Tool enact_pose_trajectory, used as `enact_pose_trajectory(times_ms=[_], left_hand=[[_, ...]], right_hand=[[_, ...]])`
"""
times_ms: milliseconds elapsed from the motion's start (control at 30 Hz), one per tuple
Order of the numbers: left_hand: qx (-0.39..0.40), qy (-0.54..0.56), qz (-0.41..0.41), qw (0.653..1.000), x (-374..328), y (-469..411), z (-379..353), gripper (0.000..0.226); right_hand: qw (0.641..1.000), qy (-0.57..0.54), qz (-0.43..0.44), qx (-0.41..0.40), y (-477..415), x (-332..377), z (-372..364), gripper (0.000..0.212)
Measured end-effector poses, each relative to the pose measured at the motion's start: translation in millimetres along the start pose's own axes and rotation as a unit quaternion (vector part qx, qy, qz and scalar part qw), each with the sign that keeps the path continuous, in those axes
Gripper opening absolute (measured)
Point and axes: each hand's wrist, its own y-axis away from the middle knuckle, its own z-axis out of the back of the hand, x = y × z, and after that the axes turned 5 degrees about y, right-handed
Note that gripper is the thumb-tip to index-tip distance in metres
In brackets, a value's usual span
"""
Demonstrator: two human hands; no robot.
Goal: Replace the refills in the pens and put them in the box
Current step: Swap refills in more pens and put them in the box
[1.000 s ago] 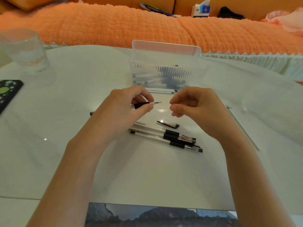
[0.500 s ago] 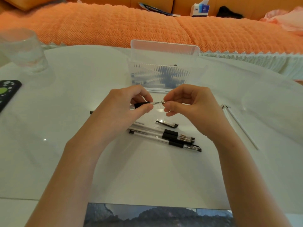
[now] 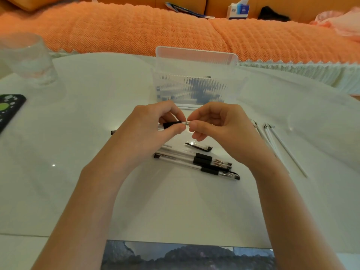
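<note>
My left hand grips a clear pen with a black grip, held level above the table. My right hand pinches the pen's metal tip piece at its front end. Below the hands lie several more clear pens side by side and a loose black cap. Several thin white refills lie to the right. The ribbed clear box stands behind my hands with pens inside.
A drinking glass stands at the far left, with a dark phone in front of it. An orange sofa runs along the table's far edge. A printed picture lies at the near edge.
My right hand has moved left to the pen's front end, and its fingers now pinch the tip piece. The left hand has held the pen still.
</note>
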Motion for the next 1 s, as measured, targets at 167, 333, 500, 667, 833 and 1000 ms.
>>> enact_pose_trajectory(times_ms=[167,333,500,667,833,1000], left_hand=[[0.007,-0.005,0.005,1.0,-1.0,0.0,-0.1,0.013],[0.006,-0.011,0.004,1.0,-1.2,-0.1,0.0,0.014],[-0.001,0.001,0.005,1.0,-1.9,0.1,-0.1,0.02],[0.012,0.029,-0.006,1.0,-2.3,0.2,1.5,0.009],[-0.02,0.01,-0.019,1.0,-4.7,-0.2,2.7,0.013],[-0.03,0.016,0.004,0.999,-2.8,0.4,3.4,0.017]], right_hand=[[0.999,0.049,-0.012,0.007,0.5,-1.2,-0.8,0.019],[0.998,0.053,0.002,0.021,1.2,-0.6,0.3,0.013],[0.998,0.065,-0.008,0.009,1.3,-1.3,-0.6,0.014],[0.997,0.081,-0.014,0.012,2.0,-1.6,-0.3,0.02],[0.996,0.083,-0.013,0.018,2.0,-2.3,-1.1,0.013],[0.998,0.053,0.007,-0.019,1.5,-1.8,-0.6,0.006]])
